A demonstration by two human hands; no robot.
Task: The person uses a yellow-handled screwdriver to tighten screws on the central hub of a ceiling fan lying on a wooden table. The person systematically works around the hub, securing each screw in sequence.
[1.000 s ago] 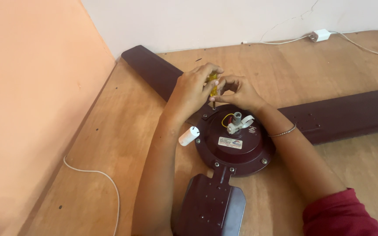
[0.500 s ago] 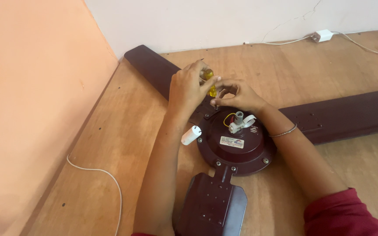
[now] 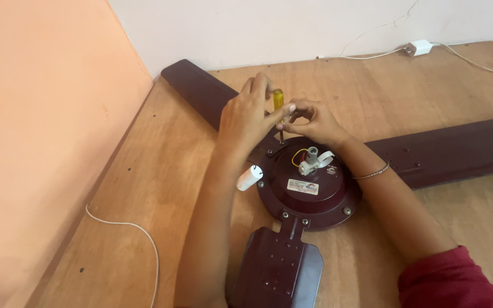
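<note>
- Presently: left hand clenched round yellow-handled screwdriver, upright at motor housing's 11 o'clock rim.
- Right hand pinching the shaft.
- White capacitor at 9 o'clock.

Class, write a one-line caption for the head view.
Left hand holds yellow-handled screwdriver upright on maroon ceiling fan; right hand steadies it.
</note>
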